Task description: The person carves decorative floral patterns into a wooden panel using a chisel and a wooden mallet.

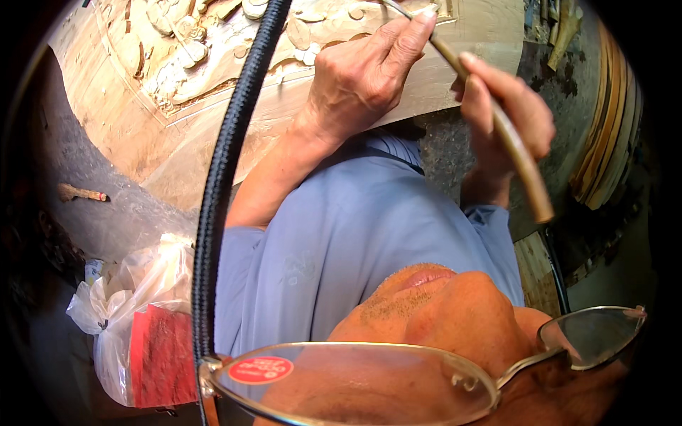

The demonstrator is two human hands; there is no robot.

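Observation:
A long wood-carving chisel [517, 142] with a smooth brown wooden handle slants across the upper right, its metal end toward the top edge. My left hand [362, 78] is closed, pinching the chisel near its metal shank. Farther back, my right hand [506, 110] is curled around the handle, whose butt sticks out below it. Beneath my hands lies a pale wooden panel [121, 135], carved in relief with scrolls and rounded shapes inside a straight border. The chisel's cutting tip is at the top edge of the view and cannot be made out.
Stacked curved boards [604, 121] stand at the right. Tool handles or wood pieces [565, 32] lie at the upper right. A knotted clear plastic bag [117, 305] and a red item [162, 355] sit at lower left. A short stick [84, 193] lies left. A black braided cord [226, 156] crosses the view.

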